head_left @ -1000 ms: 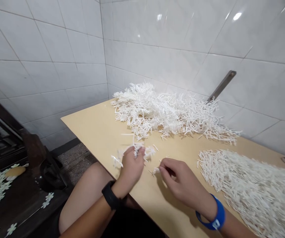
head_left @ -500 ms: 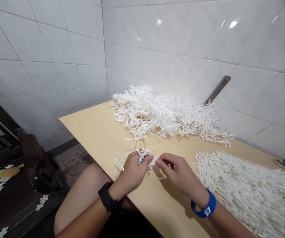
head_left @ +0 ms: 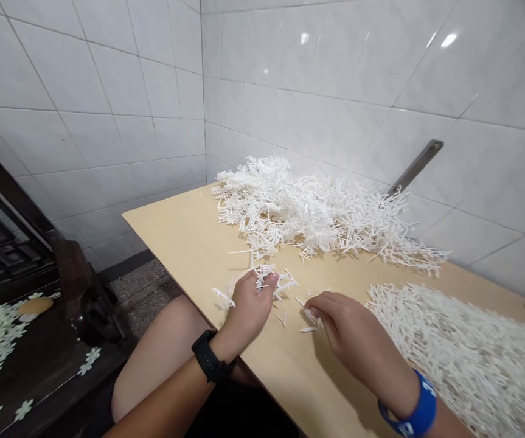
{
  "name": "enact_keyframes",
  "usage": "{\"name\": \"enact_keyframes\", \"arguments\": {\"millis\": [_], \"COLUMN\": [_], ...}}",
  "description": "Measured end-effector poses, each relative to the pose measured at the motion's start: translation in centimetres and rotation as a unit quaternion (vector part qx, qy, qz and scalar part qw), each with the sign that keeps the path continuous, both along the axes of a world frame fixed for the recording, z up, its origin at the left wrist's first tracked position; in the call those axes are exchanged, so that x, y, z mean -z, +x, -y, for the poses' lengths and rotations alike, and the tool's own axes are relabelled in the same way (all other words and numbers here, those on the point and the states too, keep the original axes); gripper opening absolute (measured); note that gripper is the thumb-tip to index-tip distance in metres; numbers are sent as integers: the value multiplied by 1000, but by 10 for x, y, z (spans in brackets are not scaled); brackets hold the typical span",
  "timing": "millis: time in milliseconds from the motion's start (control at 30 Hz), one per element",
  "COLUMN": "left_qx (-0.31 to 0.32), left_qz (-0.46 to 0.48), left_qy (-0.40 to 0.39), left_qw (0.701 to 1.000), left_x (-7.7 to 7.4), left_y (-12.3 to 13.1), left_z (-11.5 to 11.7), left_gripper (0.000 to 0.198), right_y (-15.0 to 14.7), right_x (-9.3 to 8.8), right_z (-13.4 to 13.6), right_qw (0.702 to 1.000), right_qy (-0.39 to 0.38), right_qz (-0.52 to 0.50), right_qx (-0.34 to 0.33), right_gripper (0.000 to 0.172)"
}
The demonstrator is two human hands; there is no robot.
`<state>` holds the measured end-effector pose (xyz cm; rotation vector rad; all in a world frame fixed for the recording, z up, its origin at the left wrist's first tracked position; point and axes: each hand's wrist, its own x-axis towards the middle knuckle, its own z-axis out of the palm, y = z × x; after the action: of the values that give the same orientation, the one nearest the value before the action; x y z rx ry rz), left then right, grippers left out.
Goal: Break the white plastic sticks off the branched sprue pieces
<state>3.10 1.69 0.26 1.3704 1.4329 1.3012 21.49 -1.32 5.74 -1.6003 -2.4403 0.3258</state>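
Observation:
My left hand (head_left: 249, 307), with a black watch at the wrist, is closed around a tuft of thin white branched plastic sprigs (head_left: 264, 277). Their ends stick out past the thumb and over the knuckles. Just to the right, my right hand (head_left: 353, 334), wearing a blue wristband, is low over the table with thumb and fingers pinched together. Slim white pieces (head_left: 308, 329) show at its fingertips, some lying on the wood; the fingers partly hide what they pinch. One small forked piece (head_left: 283, 319) lies between the hands.
A large heap of white branched sprigs (head_left: 299, 210) is at the back against the tiled wall. Short white pieces (head_left: 467, 347) are piled on the right of the wooden table (head_left: 171, 222). A metal bracket (head_left: 415, 167) leans there. Left, a dark wooden seat (head_left: 34, 377) carries white flower shapes.
My right hand has moved away from the left, rightward and down toward the table, with its fingers pinched. My left hand keeps hold of the sprigs. The view has turned slightly left.

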Motion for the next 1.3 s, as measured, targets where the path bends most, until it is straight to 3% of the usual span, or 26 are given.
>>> {"name": "enact_keyframes", "arguments": {"millis": [100, 200, 367, 467, 633, 800, 867, 933, 1000, 1067, 1133, 1200, 1300], "left_qx": [31, 55, 137, 97, 22, 97, 114, 116, 126, 151, 179, 200, 224], "left_qz": [9, -14, -61, -71, -17, 35, 32, 28, 25, 26, 35, 52, 87], "left_qy": [-3, 3, 31, 21, -9, -12, -12, -11, -12, -11, -4, 6, 3], "left_qw": [999, 998, 988, 993, 1000, 995, 993, 993, 992, 988, 983, 978, 971], "left_x": [-5, -8, -8, -5, -4, -9, -10, -9, -9, -8, -8, -9, -10], "left_y": [0, 0, 1, 1, -2, -4, -3, -3, -3, -2, -2, -1, 0], "left_z": [5, 8, 10, 8, 2, 4, 7, 8, 8, 8, 8, 9, 9], "left_gripper": [32, 32, 28, 28, 29, 37, 39, 40, 42, 43, 42, 39, 34], "right_y": [2, 0, -7, -12, -12, -3, -1, -1, -5, -10, -16, -21, -24], "right_x": [7, 10, 8, 6, -5, -5, 1, 5, 6, 5, 6, 8, 12], "right_z": [-7, -9, -7, -2, 12, 6, -1, -6, -8, -10, -11, -12, -11], "right_qw": [998, 998, 996, 998, 999, 999, 998, 998, 991, 965, 927, 901, 906], "right_qy": [57, 61, -8, -22, -24, 33, 53, 55, 11, -85, -184, -233, -230], "right_qz": [29, -30, -88, -61, -41, 34, 38, -24, -134, -247, -328, -366, -356], "right_qx": [-13, 0, 12, -12, -26, -21, -27, -16, 13, 25, 10, -11, -22], "right_gripper": [45, 30, 17, 29, 34, 27, 41, 48, 34, 18, 22, 24, 20]}}
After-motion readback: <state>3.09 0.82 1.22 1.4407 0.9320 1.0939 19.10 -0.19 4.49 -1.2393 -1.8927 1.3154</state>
